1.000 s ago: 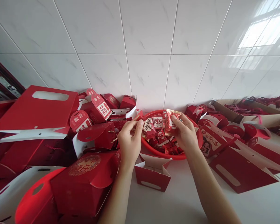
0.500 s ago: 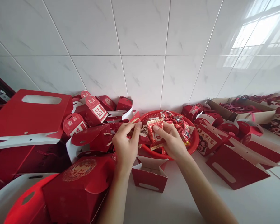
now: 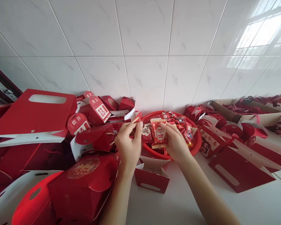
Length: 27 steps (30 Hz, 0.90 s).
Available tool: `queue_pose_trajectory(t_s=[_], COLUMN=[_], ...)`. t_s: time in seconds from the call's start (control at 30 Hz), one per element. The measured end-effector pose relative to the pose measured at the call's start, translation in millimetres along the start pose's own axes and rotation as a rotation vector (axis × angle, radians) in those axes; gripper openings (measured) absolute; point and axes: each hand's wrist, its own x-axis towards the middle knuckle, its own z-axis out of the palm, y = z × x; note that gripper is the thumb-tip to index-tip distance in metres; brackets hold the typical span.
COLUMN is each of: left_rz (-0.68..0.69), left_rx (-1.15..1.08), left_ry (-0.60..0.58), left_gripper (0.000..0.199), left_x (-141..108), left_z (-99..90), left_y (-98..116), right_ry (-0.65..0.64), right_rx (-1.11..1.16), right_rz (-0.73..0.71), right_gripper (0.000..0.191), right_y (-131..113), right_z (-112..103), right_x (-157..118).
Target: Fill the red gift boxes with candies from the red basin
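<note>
My left hand (image 3: 129, 142) is closed, thumb against fingers, on a wrapped candy packet (image 3: 146, 131) with dark characters on a pale patch. A gold edge of wrapping also shows at its fingertips; what it belongs to is partly hidden. My right hand (image 3: 176, 140) pinches a red wrapped candy (image 3: 158, 135) with gold patterned ends, side by side with the left hand's packet. Both hands are over a red plastic basin (image 3: 197, 145) heaped with wrapped candies (image 3: 183, 126). Just in front of the basin stands an open-topped red gift box (image 3: 152, 179) with a pale interior.
Red gift boxes (image 3: 84, 181) are piled on the left, a large one (image 3: 35, 115) with a handle slot among them. More boxes (image 3: 242, 167) stand at right, before a cardboard tray (image 3: 259, 117) of red ribbon-like pieces. A tiled wall (image 3: 145, 75) rises behind.
The view has shifted slightly, so everything sits a little further right. My right thumb has slid from the middle of the candy's face to its right edge, uncovering its print.
</note>
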Motion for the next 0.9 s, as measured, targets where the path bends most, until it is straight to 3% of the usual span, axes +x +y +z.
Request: queue_pose_trajectory(t_s=[0.17,0.63,0.9], left_rz=[0.003,0.009,-0.009], left_rx=[0.004,0.048,-0.05], left_ry=[0.009,0.055,-0.019], left_gripper=[0.018,0.02,0.018], left_x=[0.1,0.5,-1.3], left_z=[-0.2,-1.5,-2.0], left_y=[-1.0,-1.7,3.7], right_ry=[0.031,-0.283,-0.338], right_rx=[0.12,0.083,-0.127], right_rz=[0.092,0.121,-0.09], right_gripper=[0.032,0.023,0.022], right_y=[-3.5,-7.9,1.8], right_z=[-0.4,-4.9,-2.5], right_x=[-0.1,-2.5,-5.7])
